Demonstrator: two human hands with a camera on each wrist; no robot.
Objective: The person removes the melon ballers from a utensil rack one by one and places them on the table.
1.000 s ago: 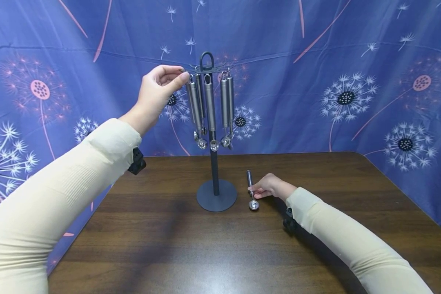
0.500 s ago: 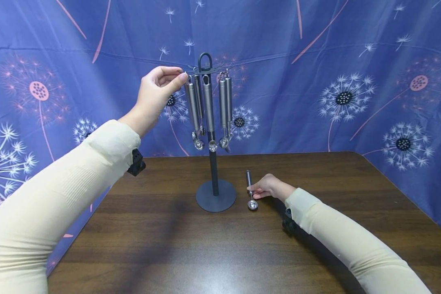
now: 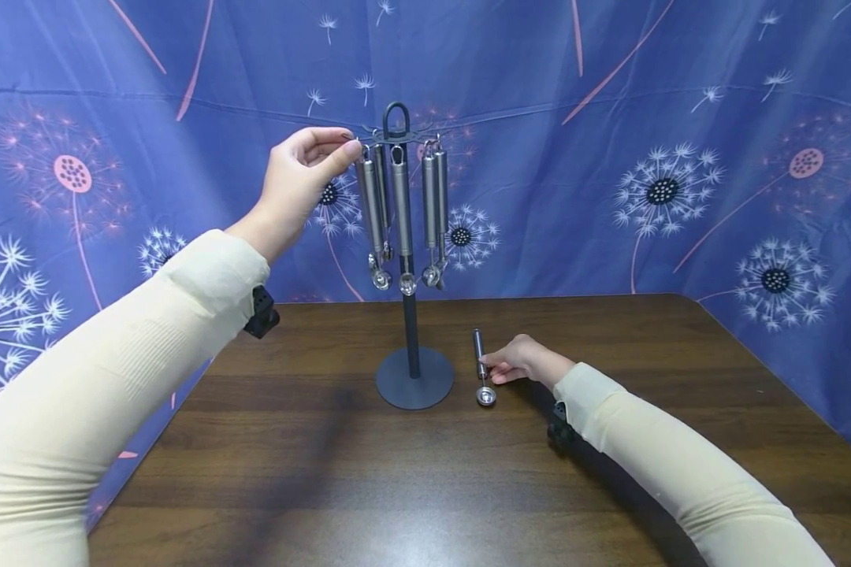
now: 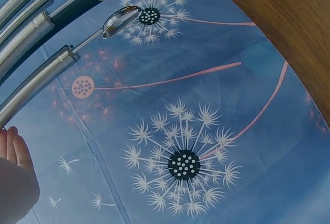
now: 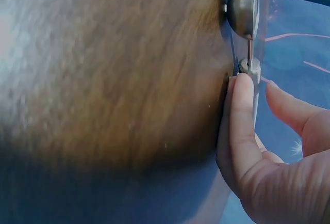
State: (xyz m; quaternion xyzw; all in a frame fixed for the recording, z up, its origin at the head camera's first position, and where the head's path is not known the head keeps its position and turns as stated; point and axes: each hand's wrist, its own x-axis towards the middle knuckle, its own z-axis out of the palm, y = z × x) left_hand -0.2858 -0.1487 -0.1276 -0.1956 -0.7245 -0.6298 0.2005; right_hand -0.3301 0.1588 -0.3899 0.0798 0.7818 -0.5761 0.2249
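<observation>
In the head view a black stand holds several steel melon ballers by their handle ends, scoops down. My left hand is raised at the stand's left side, thumb and forefinger pinching the top end of the leftmost hanging melon baller. Low on the right, another melon baller lies on the table, scoop toward me. My right hand rests beside its handle. In the right wrist view the straight fingers touch the handle near its neck, and the thumb stands apart from it.
The stand's round base sits on a brown wooden table, left of the lying melon baller. Behind the table hangs a blue cloth with dandelion prints. A black wrist camera is strapped under the left sleeve.
My right thumb has shifted slightly right, off the lying melon baller's handle. The left hand stays at the stand's top, and the scoops hanging below it have swung a little left.
</observation>
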